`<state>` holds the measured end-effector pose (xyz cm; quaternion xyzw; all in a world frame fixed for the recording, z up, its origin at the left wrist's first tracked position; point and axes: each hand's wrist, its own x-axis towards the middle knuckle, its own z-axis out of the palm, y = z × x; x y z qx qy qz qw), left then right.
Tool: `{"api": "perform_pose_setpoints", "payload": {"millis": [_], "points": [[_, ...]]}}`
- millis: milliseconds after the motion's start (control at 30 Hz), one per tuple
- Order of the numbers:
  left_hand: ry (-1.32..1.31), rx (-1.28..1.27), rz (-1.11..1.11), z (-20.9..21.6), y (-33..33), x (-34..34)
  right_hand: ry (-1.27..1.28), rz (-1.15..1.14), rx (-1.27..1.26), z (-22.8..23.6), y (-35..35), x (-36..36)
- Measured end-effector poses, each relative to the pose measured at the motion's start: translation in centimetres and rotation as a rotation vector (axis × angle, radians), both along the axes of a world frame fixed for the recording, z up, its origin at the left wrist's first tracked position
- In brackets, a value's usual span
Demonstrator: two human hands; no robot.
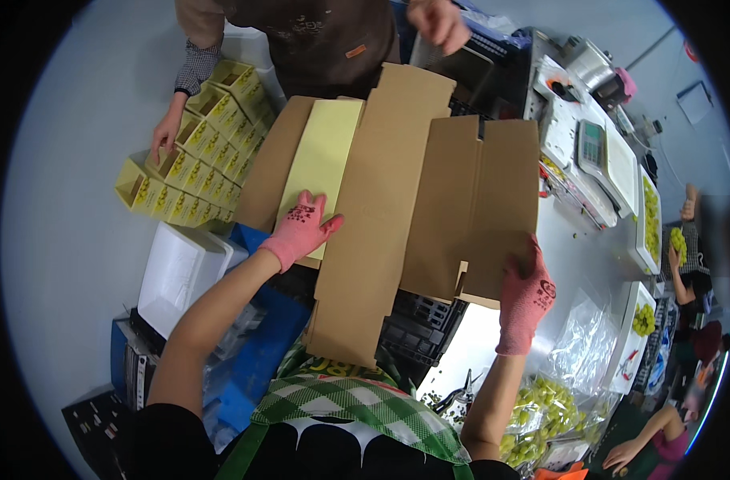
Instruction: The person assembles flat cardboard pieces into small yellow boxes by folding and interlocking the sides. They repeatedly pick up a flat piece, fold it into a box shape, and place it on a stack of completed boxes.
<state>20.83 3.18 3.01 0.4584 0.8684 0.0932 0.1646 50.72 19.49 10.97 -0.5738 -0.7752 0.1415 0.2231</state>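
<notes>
A large brown cardboard box is spread before me, its flaps unfolded and its long panels tilted. Along its left part lies a pale yellow cardboard panel. My left hand, in a pink glove, rests on the lower end of that yellow panel with fingers apart. At the lower right corner of the box, my right hand, also gloved in pink, is closed on the edge of a flap; its fingertips are partly hidden.
A co-worker in a dark apron stands opposite, one hand at stacked yellow boxes. White foam boxes stand at left. Black scissors, bagged green grapes and a weighing scale are on the right.
</notes>
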Motion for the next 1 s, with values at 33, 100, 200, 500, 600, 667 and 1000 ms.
{"api": "perform_pose_setpoints", "payload": {"millis": [33, 100, 200, 500, 600, 667, 1000], "points": [[-0.042, -0.006, -0.034, -1.3, 0.0, 0.1, 0.026, -0.013, -0.035, 0.0, -0.1, -0.3], [0.02, 0.159, -0.028, -2.9, -0.8, -0.1, 0.065, -0.042, -0.07, -0.9, -0.1, -0.8], [0.265, 0.115, 0.11, -3.8, -1.6, -2.0, -0.162, -0.082, 0.008, -3.8, -0.3, -1.0], [-0.051, 0.063, 0.372, -3.1, -2.4, -3.8, 0.037, 0.336, -0.232, -9.9, -5.0, -8.9], [-0.22, 0.18, 0.433, -1.9, -2.3, -3.4, 0.386, 0.086, -0.104, -11.0, -3.0, -6.1], [-0.166, 0.144, 0.404, -1.0, -1.9, -2.9, -0.037, -0.036, -0.145, -9.9, -2.7, -4.8], [-0.486, 0.395, 0.254, -2.0, -1.5, -6.7, 0.607, 0.148, -0.873, -7.8, 1.9, -3.4]]}}
